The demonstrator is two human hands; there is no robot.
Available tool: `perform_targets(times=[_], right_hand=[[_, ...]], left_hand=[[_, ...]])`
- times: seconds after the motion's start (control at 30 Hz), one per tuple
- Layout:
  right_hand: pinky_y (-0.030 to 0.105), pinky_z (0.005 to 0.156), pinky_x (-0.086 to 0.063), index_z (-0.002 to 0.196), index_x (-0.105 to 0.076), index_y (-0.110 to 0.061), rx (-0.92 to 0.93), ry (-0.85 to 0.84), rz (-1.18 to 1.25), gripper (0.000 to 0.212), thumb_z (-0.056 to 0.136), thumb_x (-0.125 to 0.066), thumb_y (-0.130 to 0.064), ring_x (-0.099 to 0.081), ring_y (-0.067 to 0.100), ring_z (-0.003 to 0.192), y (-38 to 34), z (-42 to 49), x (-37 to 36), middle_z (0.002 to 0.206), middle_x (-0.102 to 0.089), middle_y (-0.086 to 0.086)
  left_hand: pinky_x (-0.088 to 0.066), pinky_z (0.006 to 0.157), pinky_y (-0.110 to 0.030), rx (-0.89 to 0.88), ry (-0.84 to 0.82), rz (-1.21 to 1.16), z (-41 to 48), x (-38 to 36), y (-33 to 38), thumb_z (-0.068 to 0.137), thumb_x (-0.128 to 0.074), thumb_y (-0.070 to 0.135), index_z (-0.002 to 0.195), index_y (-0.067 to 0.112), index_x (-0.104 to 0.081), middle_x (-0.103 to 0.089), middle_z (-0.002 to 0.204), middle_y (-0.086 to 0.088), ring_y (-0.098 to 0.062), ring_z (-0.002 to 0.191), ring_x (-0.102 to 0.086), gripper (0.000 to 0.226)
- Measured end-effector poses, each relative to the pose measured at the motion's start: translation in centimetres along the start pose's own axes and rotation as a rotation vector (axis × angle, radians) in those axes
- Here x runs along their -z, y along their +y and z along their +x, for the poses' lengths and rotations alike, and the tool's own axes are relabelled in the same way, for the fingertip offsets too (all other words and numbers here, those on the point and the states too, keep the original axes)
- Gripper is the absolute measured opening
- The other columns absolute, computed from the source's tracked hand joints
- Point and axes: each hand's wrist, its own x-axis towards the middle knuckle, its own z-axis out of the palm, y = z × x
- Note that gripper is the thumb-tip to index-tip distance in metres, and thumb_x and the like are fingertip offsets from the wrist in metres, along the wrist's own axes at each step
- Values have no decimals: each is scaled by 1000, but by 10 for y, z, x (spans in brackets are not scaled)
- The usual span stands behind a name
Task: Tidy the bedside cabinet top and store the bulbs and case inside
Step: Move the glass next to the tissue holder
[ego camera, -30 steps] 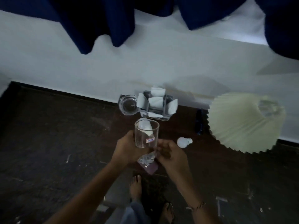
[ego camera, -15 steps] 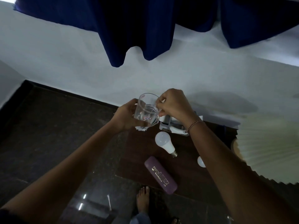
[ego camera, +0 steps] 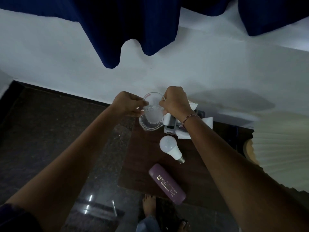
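Observation:
Both hands hold a clear drinking glass [ego camera: 153, 106] over a glass ashtray [ego camera: 151, 125] at the back left corner of the dark wooden cabinet top [ego camera: 197, 164]. My left hand [ego camera: 129, 103] grips the glass's left side and my right hand [ego camera: 175, 101] pinches its right rim. Whether the glass touches the ashtray I cannot tell. A white bulb [ego camera: 170, 149] lies on the cabinet top. A purple case [ego camera: 167, 183] with gold lettering lies near the front edge. A second, smaller bulb is hidden behind my right forearm.
A holder with folded white tissues [ego camera: 177, 129] stands behind my right wrist. A cream pleated lampshade [ego camera: 280, 143] fills the right side. Dark blue curtains [ego camera: 133, 27] hang over a white wall. The dark stone floor [ego camera: 50, 124] lies left, my bare feet [ego camera: 149, 205] below the cabinet's front edge.
Both hands carried the glass from over the front of the cabinet to the back left corner, above the ashtray. The bulb and purple case came into view as the hands left.

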Motion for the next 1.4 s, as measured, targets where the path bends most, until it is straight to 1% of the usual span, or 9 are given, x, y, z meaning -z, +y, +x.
perform_targets(times=[0.1,0.17,0.3,0.47,0.63,0.83,1.1,1.27,1.4], right_hand=[[28,54,-47,50,-32,-12,4,-46,10,43,82,-60,-3,-70,35,77,6,4,-6,51,-49,9],[20,46,-38,51,-34,-11,20,-71,2,41,81,-61,-3,-71,33,75,9,5,-9,57,-57,13],[18,49,-37,53,-34,-12,43,-77,-16,41,81,-62,-6,-69,33,83,12,12,-15,81,-68,25],[17,50,-34,53,-29,-14,44,-97,-33,46,84,-62,-7,-68,33,89,16,16,-26,90,-68,26],[21,52,-39,59,-39,-9,2,-141,-56,33,83,-60,-1,-67,34,91,18,19,-32,93,-67,26],[37,84,-54,91,-60,6,-17,-139,-83,11,85,-60,-3,-66,32,98,16,19,-31,102,-67,23],[42,89,-52,104,-61,9,4,28,58,26,89,-53,-10,-66,37,92,10,0,-6,101,-68,26],[23,64,-56,94,-65,-9,-36,201,378,15,90,-53,-16,-61,9,50,19,-34,4,74,-67,2],[28,60,-54,92,-67,-7,-159,277,590,19,88,-55,-22,-58,8,50,36,-61,-4,63,-64,1]], left_hand=[[-59,54,-23,-30,76,58,9,-7,-5,75,-74,5,92,-3,-70,-69,78,-16,-22,60,-67,19],[-59,51,-22,-60,113,94,12,-9,-8,75,-73,2,88,-3,-71,-67,71,-13,-16,51,-67,14],[-56,46,-19,-80,153,124,15,-10,-13,75,-72,0,80,-2,-70,-65,64,-9,-5,38,-62,6],[-60,62,-30,-54,149,226,20,-12,-20,75,-71,-1,81,-2,-71,-68,69,-12,-10,47,-64,7],[-58,53,-23,-48,150,235,23,-15,-24,74,-69,-6,83,-5,-71,-65,62,-8,-4,36,-60,10],[-58,54,-21,-46,162,253,22,-17,-24,74,-71,-3,83,-4,-71,-67,74,-14,-2,35,-59,9],[-54,92,-44,-78,351,257,2,-14,-21,81,-69,29,127,5,-53,-72,99,-13,-26,96,-68,54],[-56,84,-41,-145,432,208,-36,-43,-28,85,-62,34,122,14,-52,-68,88,0,-21,86,-67,43],[-58,81,-42,-113,366,100,-59,-71,-43,87,-61,27,112,13,-58,-69,103,-7,-21,89,-67,29]])
